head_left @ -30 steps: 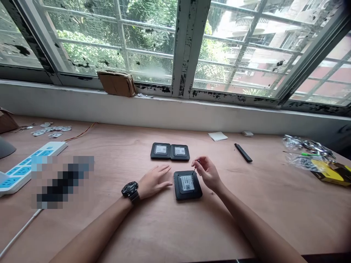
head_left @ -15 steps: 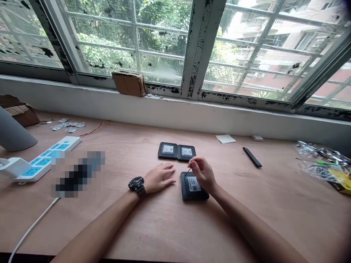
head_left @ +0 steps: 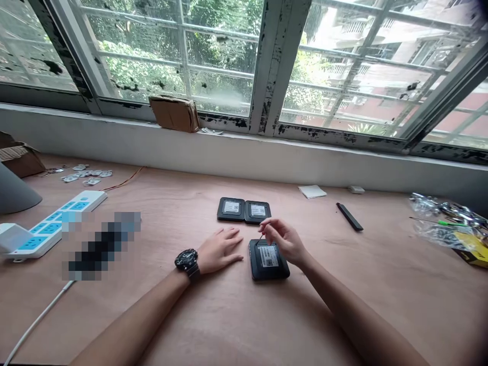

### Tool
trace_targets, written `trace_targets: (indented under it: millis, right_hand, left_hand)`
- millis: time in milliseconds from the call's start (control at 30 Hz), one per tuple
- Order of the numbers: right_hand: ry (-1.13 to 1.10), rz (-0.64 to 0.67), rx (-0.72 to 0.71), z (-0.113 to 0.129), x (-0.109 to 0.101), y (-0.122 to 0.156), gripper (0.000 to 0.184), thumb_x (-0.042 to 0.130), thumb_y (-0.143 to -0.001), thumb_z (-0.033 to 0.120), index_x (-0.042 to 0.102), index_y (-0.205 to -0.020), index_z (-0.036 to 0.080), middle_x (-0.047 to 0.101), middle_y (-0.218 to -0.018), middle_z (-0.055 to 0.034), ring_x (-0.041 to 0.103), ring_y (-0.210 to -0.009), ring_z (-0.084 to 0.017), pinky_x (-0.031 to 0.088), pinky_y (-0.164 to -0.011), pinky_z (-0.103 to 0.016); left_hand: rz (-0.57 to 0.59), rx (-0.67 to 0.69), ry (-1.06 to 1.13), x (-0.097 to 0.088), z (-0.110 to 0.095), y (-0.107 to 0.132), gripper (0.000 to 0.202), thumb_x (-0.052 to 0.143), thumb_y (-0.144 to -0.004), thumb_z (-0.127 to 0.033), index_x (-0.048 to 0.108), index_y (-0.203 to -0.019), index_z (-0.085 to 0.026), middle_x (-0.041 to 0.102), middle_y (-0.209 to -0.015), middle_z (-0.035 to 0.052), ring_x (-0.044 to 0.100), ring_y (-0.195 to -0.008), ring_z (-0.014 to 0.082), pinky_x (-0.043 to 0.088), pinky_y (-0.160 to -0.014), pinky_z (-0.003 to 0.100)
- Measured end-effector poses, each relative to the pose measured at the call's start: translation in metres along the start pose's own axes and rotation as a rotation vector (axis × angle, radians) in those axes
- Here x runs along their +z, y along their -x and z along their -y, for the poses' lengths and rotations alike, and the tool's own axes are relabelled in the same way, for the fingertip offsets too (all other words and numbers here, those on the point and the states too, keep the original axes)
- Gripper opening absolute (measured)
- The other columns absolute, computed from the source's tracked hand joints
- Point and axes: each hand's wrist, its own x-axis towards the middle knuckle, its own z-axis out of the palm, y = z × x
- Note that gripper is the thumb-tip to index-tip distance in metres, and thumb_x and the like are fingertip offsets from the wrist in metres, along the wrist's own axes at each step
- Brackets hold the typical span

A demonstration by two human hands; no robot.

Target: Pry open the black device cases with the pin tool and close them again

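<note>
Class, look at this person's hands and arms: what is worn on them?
The left hand and right hand are gloveless, and no sleeves show on the forearms. A black watch with a round case and dark strap circles the left wrist.

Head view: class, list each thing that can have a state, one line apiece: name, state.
Near case, flat, label up
Far cases, flat, labels up, side by side
Thin tool, tip at near case's far left corner
Right hand, pinching the thin tool
Left hand, open, palm down
Wristwatch, worn, face up
Power strip, white adapter plugged in
Window, shut or not: cannot tell
</note>
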Motion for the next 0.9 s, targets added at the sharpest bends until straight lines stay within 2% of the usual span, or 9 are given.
trace_targets:
  millis: [67,133,233,367,500,600,700,800,900]
  right_hand:
    - [0.137,-0.123,-0.033,0.003,-0.022,0.002,0.029,0.056,-0.100,0.048,0.068,-0.111,0.024,0.072,-0.095,-0.0051,0.057,-0.062,-0.015,0.051,-0.059,-0.031]
    - [0.392,-0.188,-0.058,0.003,-0.051,0.007,0.031,0.057,-0.100,0.048,0.069,-0.117,0.025,0.074,-0.093,-0.0055,0.059,-0.063,-0.017,0.050,-0.059,-0.032]
    - [0.875,-0.030,-0.039,-0.012,-0.092,0.021,0.027,0.057,-0.099,0.047,0.074,-0.113,0.030,0.076,-0.100,-0.0050,0.066,-0.070,-0.021,0.050,-0.065,-0.034]
    - [1.122,0.001,0.046,-0.041,-0.120,0.043,0.031,0.048,-0.102,0.043,0.076,-0.107,0.032,0.074,-0.111,-0.0052,0.073,-0.082,-0.024,0.052,-0.066,-0.035]
    - [1.113,-0.044,0.051,-0.048,-0.112,0.049,0.029,0.051,-0.100,0.045,0.076,-0.107,0.030,0.072,-0.116,-0.0063,0.072,-0.081,-0.024,0.053,-0.068,-0.036]
    - [0.969,-0.034,0.016,-0.039,-0.089,0.047,0.030,0.052,-0.101,0.046,0.072,-0.114,0.028,0.071,-0.117,-0.0072,0.070,-0.077,-0.022,0.053,-0.072,-0.036]
    - [0.822,0.068,0.020,-0.033,-0.062,0.045,0.030,0.058,-0.098,0.048,0.069,-0.116,0.026,0.072,-0.108,-0.0070,0.067,-0.078,-0.022,0.053,-0.074,-0.036]
    - [0.757,0.081,0.080,-0.031,-0.045,0.045,0.030,0.063,-0.095,0.049,0.068,-0.111,0.024,0.072,-0.093,-0.0054,0.065,-0.078,-0.023,0.051,-0.070,-0.035]
    - [0.758,0.058,0.137,-0.030,-0.041,0.043,0.028,0.067,-0.091,0.050,0.069,-0.104,0.024,0.071,-0.085,-0.0033,0.063,-0.073,-0.021,0.048,-0.066,-0.034]
  left_hand:
    - [-0.008,-0.001,0.011,-0.001,0.000,0.000,0.060,0.055,-0.098,-0.063,0.056,-0.144,-0.025,0.047,-0.155,0.0122,0.042,-0.144,0.0325,0.033,-0.119,0.051]
    - [-0.016,0.000,0.036,-0.002,-0.001,0.000,0.058,0.056,-0.097,-0.062,0.057,-0.144,-0.027,0.048,-0.155,0.0107,0.043,-0.143,0.0327,0.033,-0.119,0.052]
    - [-0.024,-0.008,0.050,-0.002,-0.002,0.000,0.057,0.057,-0.097,-0.060,0.057,-0.143,-0.027,0.048,-0.155,0.0104,0.045,-0.143,0.0327,0.034,-0.119,0.052]
    - [-0.026,-0.023,0.056,-0.001,0.000,0.000,0.055,0.058,-0.098,-0.058,0.057,-0.144,-0.027,0.049,-0.155,0.0097,0.044,-0.143,0.0316,0.034,-0.119,0.051]
    - [-0.053,-0.014,0.111,-0.001,-0.009,-0.002,0.057,0.060,-0.097,-0.058,0.054,-0.146,-0.029,0.052,-0.152,0.0080,0.047,-0.141,0.0314,0.036,-0.118,0.051]
    - [-0.071,0.019,0.159,0.004,-0.029,-0.005,0.091,0.070,-0.083,-0.071,0.037,-0.157,-0.029,0.047,-0.156,0.0097,0.047,-0.140,0.0334,0.034,-0.120,0.052]
    - [-0.073,0.026,0.156,0.014,-0.050,-0.009,0.123,0.076,-0.064,-0.082,0.024,-0.162,-0.028,0.042,-0.158,0.0125,0.045,-0.141,0.0383,0.027,-0.122,0.057]
    - [-0.082,-0.001,0.159,0.020,-0.060,-0.013,0.123,0.076,-0.066,-0.081,0.022,-0.162,-0.028,0.045,-0.155,0.0123,0.046,-0.139,0.0390,0.026,-0.123,0.056]
    - [-0.089,-0.017,0.174,0.020,-0.060,-0.014,0.116,0.079,-0.070,-0.074,0.024,-0.162,-0.029,0.046,-0.154,0.0109,0.047,-0.138,0.0380,0.032,-0.121,0.053]
